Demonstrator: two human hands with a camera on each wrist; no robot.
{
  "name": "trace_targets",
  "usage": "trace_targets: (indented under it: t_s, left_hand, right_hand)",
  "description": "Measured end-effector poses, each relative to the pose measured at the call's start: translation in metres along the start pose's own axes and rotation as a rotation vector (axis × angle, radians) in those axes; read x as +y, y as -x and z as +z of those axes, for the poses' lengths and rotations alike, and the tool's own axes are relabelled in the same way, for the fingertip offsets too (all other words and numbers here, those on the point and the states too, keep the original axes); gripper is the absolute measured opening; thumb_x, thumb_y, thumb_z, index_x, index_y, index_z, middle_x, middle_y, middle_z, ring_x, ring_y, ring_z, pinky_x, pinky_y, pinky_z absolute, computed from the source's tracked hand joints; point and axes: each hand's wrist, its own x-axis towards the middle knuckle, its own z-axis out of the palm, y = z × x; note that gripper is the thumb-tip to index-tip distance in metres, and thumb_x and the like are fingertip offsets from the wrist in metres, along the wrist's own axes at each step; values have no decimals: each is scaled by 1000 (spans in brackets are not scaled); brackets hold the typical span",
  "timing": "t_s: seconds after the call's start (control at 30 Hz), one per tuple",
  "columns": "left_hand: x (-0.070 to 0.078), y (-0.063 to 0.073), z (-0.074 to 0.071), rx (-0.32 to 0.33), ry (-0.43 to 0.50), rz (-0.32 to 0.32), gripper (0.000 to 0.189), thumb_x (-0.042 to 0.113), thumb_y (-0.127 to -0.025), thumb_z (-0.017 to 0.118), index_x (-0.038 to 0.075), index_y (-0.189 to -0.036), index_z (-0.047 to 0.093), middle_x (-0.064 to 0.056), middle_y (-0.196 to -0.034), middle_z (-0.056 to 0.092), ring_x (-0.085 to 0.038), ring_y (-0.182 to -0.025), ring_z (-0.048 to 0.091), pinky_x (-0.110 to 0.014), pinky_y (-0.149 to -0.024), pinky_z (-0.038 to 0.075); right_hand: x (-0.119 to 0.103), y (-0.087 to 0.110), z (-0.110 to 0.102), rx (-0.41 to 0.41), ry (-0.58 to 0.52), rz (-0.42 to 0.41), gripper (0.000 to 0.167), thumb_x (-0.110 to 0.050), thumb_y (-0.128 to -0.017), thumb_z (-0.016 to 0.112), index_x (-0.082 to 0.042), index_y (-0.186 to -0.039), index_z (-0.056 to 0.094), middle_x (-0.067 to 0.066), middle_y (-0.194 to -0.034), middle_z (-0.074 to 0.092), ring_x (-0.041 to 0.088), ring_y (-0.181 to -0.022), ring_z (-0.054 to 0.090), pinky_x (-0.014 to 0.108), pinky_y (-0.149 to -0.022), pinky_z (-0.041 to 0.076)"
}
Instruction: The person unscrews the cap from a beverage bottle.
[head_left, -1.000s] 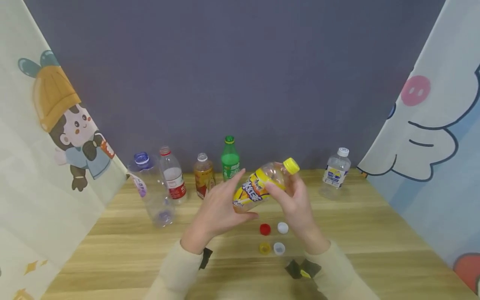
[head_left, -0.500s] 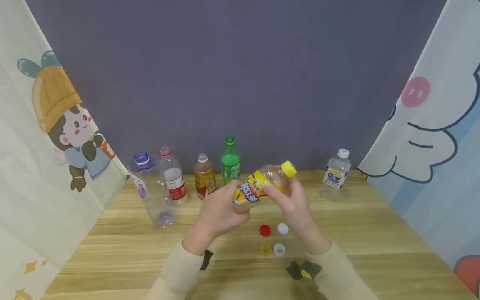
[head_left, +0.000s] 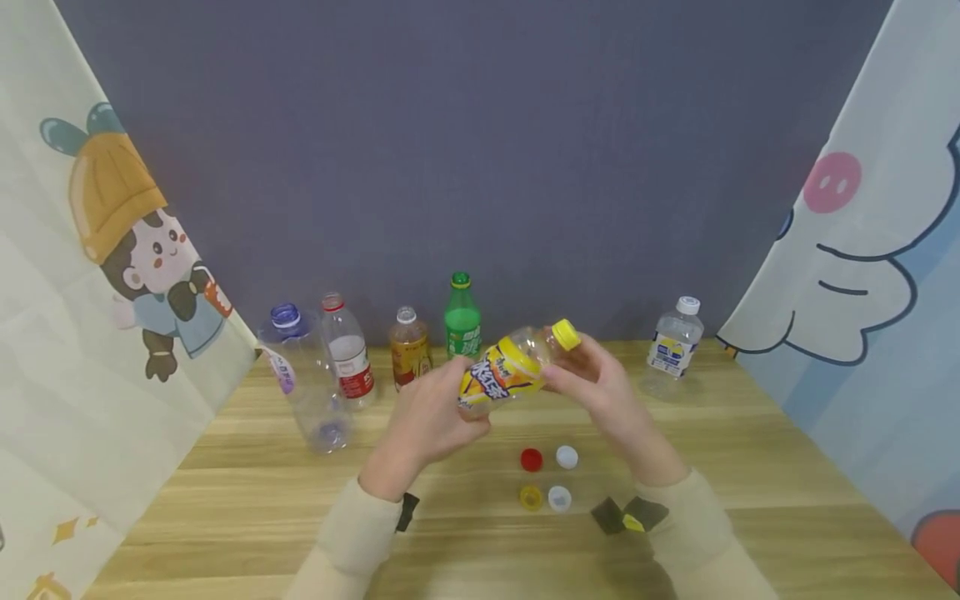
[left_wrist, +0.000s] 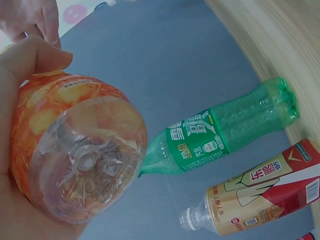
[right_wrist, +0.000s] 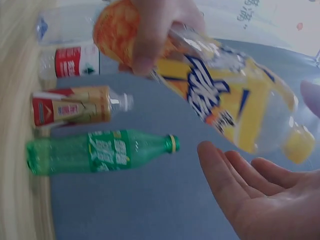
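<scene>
My left hand (head_left: 435, 417) grips a clear plastic drink bottle (head_left: 506, 371) with a yellow and orange label and a yellow cap (head_left: 566, 334). It holds the lower part, and the bottle leans with its cap up to the right. The left wrist view faces the clear base (left_wrist: 87, 160). Beside the neck is my right hand (head_left: 611, 396); in the right wrist view its fingers (right_wrist: 222, 175) are extended and spread from the thumb, not closed round the bottle. Below on the table lie a red cap (head_left: 531, 459), a yellow cap (head_left: 530, 498) and two white caps (head_left: 567, 457).
Uncapped bottles stand at the back left: a large clear one (head_left: 311, 400), a red-labelled one (head_left: 351, 367), a brown-labelled one (head_left: 409, 354). Near them is a green bottle (head_left: 462, 321). A white-capped bottle (head_left: 672, 346) stands right. Dark scraps (head_left: 630, 515) lie near the right sleeve.
The bottle has shifted slightly left and lies flatter in my left hand. My right hand has loosened from its upper part and its wrist has moved right.
</scene>
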Motion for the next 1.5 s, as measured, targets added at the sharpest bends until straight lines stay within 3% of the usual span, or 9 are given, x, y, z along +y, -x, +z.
trace_targets:
  t_s: [0.13,0.23,0.37,0.43,0.6,0.77,1.07,1.23,1.5]
  left_hand:
    - [-2,-1,0,7,-29,15,60,25,-68,88,11,-119,60,1,-95,68,-13,-76,62,-29,-61,50]
    - [-3,-1,0,6,-56,35,58,24,-67,88,12,-118,61,2,-97,69,-13,-77,62,-30,-63,51]
    - [-3,-2,2,-27,-106,85,57,24,-70,87,12,-119,61,2,-99,71,-13,-79,64,-30,-66,52]
    - [-3,-2,3,-41,-151,122,58,25,-71,87,11,-121,61,2,-99,71,-14,-79,64,-30,-67,51]
    - [-3,-1,6,4,-276,216,57,23,-70,87,11,-119,61,1,-98,70,-17,-77,63,-31,-68,50]
    - [-3,0,6,60,-346,265,51,19,-67,85,11,-112,61,0,-91,67,-19,-74,63,-33,-66,50]
    - [-1,1,-2,-16,-308,213,51,26,-68,83,12,-112,61,2,-92,68,-19,-78,65,-38,-73,54]
    - [3,3,-8,-37,-306,207,47,26,-67,82,13,-108,61,6,-86,66,-14,-72,60,-30,-64,47]
    - [9,5,-14,-46,-292,207,46,26,-65,82,14,-104,61,8,-81,63,-12,-67,56,-28,-59,42]
  right_hand:
    - [-3,1,-8,104,36,-59,40,-10,-101,57,9,-136,50,24,-116,63,20,-97,67,34,-80,60]
    - [-4,1,-11,208,98,-93,28,-16,-104,55,11,-109,61,19,-90,65,20,-74,65,33,-64,59]
    - [-2,2,-14,287,283,-87,47,-28,-105,53,1,-68,55,9,-59,50,16,-50,45,27,-47,43]
    - [0,2,-15,309,407,-58,57,-38,-106,50,-7,-58,45,3,-51,40,14,-46,34,26,-44,31]
    - [3,1,-17,295,699,98,67,-59,-105,36,-14,-55,35,-2,-50,34,16,-47,31,32,-49,30]
    - [4,0,-17,247,798,194,68,-59,-106,25,-12,-61,43,4,-58,44,22,-55,43,37,-58,38]
    - [14,0,-13,320,681,-104,57,-23,-105,41,-16,-48,33,-10,-42,27,8,-41,22,25,-40,21]
    - [18,-1,-14,311,617,-236,55,-10,-100,43,-14,-46,32,-13,-41,26,1,-38,20,20,-37,17]
    - [24,-2,-15,327,577,-431,53,-3,-94,44,-15,-44,31,-17,-42,24,-4,-38,18,19,-32,15]
